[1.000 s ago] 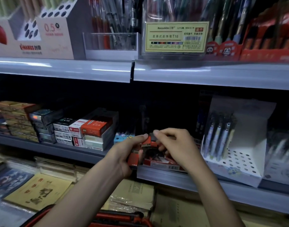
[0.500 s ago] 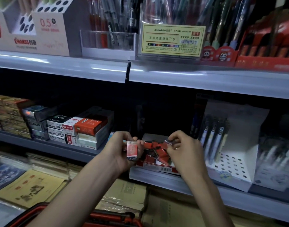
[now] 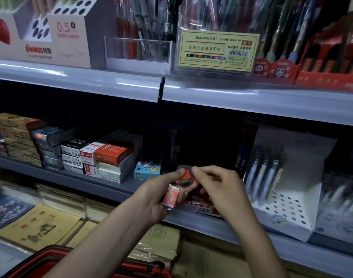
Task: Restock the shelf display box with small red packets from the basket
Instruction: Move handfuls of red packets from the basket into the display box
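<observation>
Packets (image 3: 171, 196) are gripped in the left hand (image 3: 151, 199), long axis nearly upright. One packet (image 3: 186, 175) is pinched between left thumb and the right hand (image 3: 217, 187), just above the box (image 3: 206, 211) on the shelf (image 3: 119, 188), which lies directly below; the right hand is judged nearer.

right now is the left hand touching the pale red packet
Touching. The head view shows the left hand wrapped round the pale red packet, gripping it; the right hand pinches a smaller red packet above.

Glossy film-wrapped red packet (image 3: 171, 197)
</observation>
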`<state>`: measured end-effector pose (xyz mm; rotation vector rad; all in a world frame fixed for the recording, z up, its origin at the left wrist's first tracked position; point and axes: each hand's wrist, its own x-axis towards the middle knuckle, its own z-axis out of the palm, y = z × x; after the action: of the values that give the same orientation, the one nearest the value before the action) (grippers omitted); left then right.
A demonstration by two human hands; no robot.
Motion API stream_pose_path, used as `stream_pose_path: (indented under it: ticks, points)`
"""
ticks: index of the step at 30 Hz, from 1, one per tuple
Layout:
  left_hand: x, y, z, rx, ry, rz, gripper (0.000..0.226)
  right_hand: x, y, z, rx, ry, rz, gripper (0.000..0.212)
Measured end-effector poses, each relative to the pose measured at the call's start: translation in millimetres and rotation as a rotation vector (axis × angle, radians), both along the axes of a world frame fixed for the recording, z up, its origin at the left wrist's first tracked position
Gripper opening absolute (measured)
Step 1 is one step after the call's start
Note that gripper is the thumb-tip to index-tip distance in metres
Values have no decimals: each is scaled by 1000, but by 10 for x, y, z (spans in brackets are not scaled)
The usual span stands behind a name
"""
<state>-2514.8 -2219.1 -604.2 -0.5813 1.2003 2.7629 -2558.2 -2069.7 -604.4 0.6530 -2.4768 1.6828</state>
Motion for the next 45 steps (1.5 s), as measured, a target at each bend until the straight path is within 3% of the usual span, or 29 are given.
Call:
stream_pose_path:
  ticks: [3, 6, 10, 13, 17, 20, 23, 25, 28, 32, 34, 38, 41, 45]
  points:
    - [42, 88, 6, -149, 37, -21, 15, -20, -21, 35, -112, -159, 14, 15]
    - [26, 126, 15, -225, 41, -1, 23, -37, 16, 34, -220, -309, 23, 16]
    - [-50, 114, 10, -152, -17, 77, 22, -118, 132, 43, -196, -166, -174, 12]
    - [-88, 16, -19, -70, -49, 146, 22, -123, 202, 25, 37, 87, -349, 11]
    - [-100, -116, -62, 60, -73, 176, 25, -80, 204, -102, 518, 351, -330, 15]
    - [-87, -136, -49, 101, -61, 174, 20, -66, 201, -180, 738, 384, -257, 17]
    - [-65, -96, -37, 116, -51, 153, 18, -55, 240, -187, 799, 353, -216, 17]
    - [-53, -56, -30, 126, -39, 142, 18, -47, 269, -168, 720, 328, -207, 19]
    - [-13, 15, 27, 117, -20, 126, 20, 0, 254, -59, 407, 226, -194, 16]
    - [48, 121, 154, 148, 64, 104, 22, 76, 144, 39, 77, -85, -18, 20]
    - [56, 149, 187, 147, 110, 93, 25, 117, 83, 52, -8, -196, 10, 25]
    - [29, 146, 195, 181, 176, 128, 30, 179, 48, 103, -171, -210, -19, 15]
    - [17, 155, 137, 169, 184, 125, 32, 238, 13, 126, -180, -283, 25, 23]
    - [28, 189, 118, 152, 126, 109, 29, 225, 26, 122, -227, -286, -14, 15]
